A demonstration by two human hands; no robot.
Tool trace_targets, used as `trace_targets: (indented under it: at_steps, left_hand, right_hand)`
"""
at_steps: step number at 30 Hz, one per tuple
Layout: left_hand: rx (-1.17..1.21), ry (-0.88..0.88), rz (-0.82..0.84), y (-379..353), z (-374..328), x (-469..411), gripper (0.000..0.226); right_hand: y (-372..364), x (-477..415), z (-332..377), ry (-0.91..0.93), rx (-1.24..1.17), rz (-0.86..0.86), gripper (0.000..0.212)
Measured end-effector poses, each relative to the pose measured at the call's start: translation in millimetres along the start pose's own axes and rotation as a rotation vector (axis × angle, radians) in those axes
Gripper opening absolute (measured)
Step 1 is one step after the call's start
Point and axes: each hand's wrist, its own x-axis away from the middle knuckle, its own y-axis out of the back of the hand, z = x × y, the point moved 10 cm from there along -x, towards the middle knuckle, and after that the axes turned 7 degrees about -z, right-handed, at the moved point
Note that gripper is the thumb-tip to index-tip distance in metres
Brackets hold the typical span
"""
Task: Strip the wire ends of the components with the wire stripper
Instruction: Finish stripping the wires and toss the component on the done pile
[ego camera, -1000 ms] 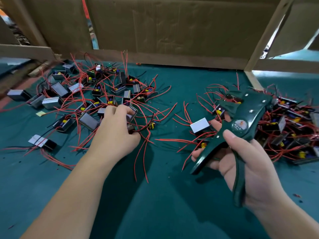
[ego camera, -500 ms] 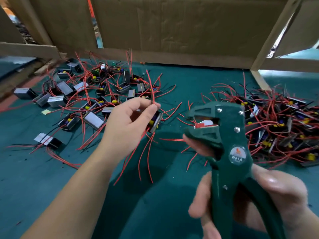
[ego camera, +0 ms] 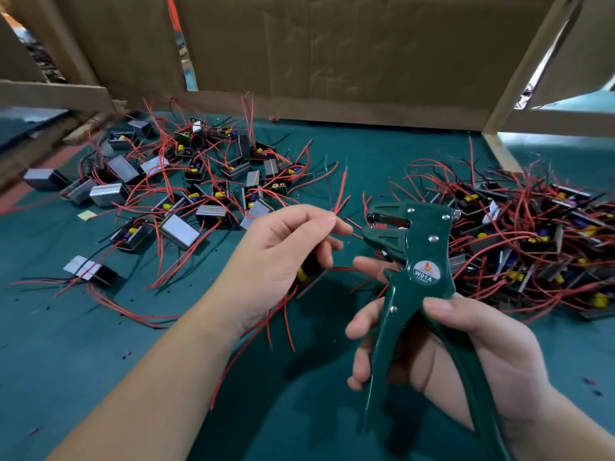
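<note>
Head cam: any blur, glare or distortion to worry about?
Head view: wide-angle bowing along the cardboard wall; soft even light, shadow on the green mat under the left hand, which pinches a red wire, and the wire stripper; blown-out highlights through the upper-right gap; stripper label sharp.

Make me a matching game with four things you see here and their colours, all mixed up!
Things:
1. wire stripper
2. wire pinched by the left hand
3. paper scrap
4. cardboard wall

Colours:
A. yellow
B. brown
C. dark green
D. red

Pairs: 1-C, 2-D, 3-A, 4-B
</note>
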Motion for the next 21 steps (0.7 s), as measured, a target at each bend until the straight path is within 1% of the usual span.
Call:
trace_targets:
  at_steps: [2, 6, 9, 11, 14, 17, 19, 21]
  left_hand:
    - [-0.016, -0.019, 0.029, -3.4, -3.1, 1.1, 0.014]
    - [-0.021, 0.025, 0.072, -6.8, 0.4, 2.0, 0.013]
    - [-0.050, 0.025, 0.052, -5.6, 0.9, 2.5, 0.008]
    - [-0.066, 0.022, 0.029, -4.0, 0.2, 2.2, 0.005]
    - [-0.107, -0.011, -0.002, -1.0, -2.8, 0.5, 0.017]
    - [-0.130, -0.044, -0.031, 2.5, -7.1, -0.3, 0.017]
    - [-0.126, -0.060, -0.046, 4.1, -9.6, -0.3, 0.012]
    - [-0.134, -0.082, -0.069, 6.4, -11.6, -0.5, 0.009]
  right_hand:
    - [0.0, 17.0, -10.8, 0.047, 0.069, 0.057, 0.070]
    - [5.8, 11.5, -10.5, 0.003, 0.057, 0.029, 0.062]
    - [6.0, 12.5, -9.9, 0.004, 0.054, 0.032, 0.056]
    - [7.4, 12.3, -11.0, 0.004, 0.070, 0.018, 0.056]
    - [11.0, 11.6, -12.8, -0.002, 0.050, 0.000, 0.058]
    - [11.1, 13.2, -12.8, -0.009, 0.055, 0.006, 0.057]
    - [8.2, 11.9, -12.1, -0.002, 0.050, 0.044, 0.052]
    - [0.6, 10.0, -10.6, -0.009, 0.017, 0.118, 0.037]
